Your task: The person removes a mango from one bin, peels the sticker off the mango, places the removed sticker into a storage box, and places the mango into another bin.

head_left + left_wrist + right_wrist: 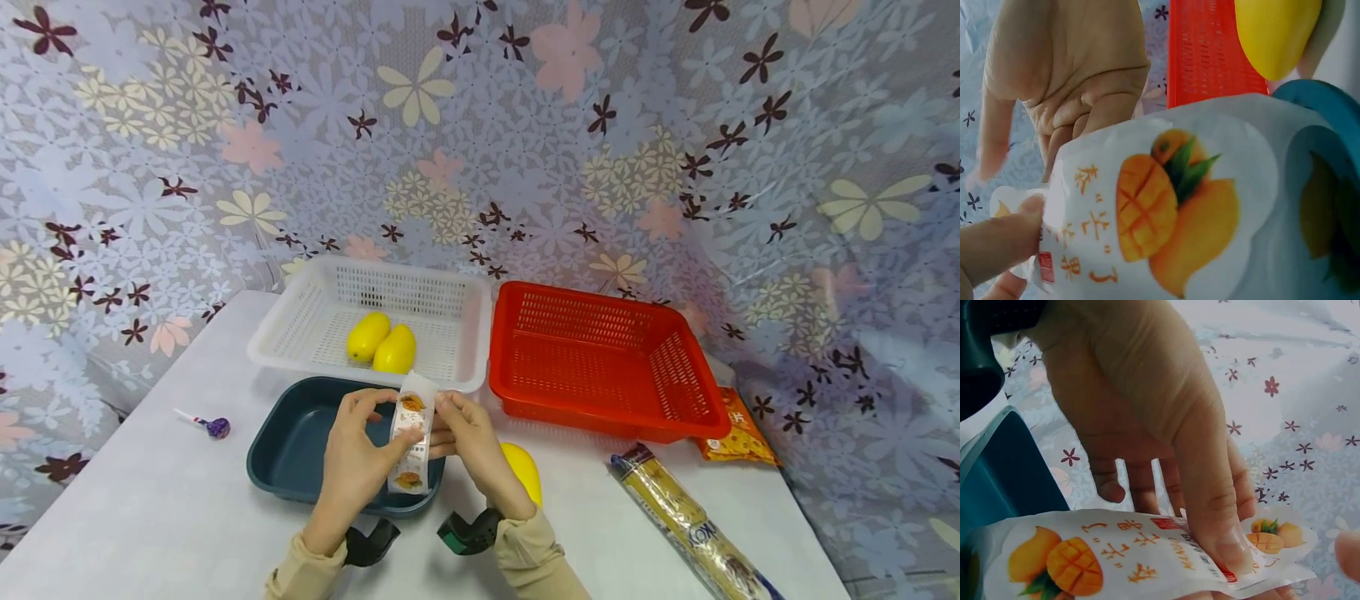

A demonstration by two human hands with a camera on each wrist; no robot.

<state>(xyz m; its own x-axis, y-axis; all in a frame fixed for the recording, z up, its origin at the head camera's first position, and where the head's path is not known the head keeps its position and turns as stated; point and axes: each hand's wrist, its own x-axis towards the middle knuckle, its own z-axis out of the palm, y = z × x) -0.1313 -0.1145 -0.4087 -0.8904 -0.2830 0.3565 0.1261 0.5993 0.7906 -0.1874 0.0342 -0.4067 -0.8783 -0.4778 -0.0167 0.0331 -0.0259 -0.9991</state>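
Note:
A white strip of mango stickers point(414, 425), printed with mangoes and orange characters, slants over a dark teal tub point(300, 442). My left hand point(356, 454) pinches it, thumb on the printed face and fingers behind; the right wrist view shows that thumb point(1213, 506) pressing near a red mark. At the strip's right edge is my right hand point(476, 437), its fingers partly hidden behind the backing. Its thumb tip point(1349, 553) stands apart from the strip in the right wrist view. A yellow mango point(522, 471) lies beside the right wrist, partly covered by it.
Behind the tub, a white basket point(292, 333) holds two yellow mangoes point(382, 342). A red basket point(600, 408) stands to its right, with an orange snack bag point(738, 429) partly behind. A long gold packet point(686, 517) lies front right; a lollipop point(217, 427) is at left.

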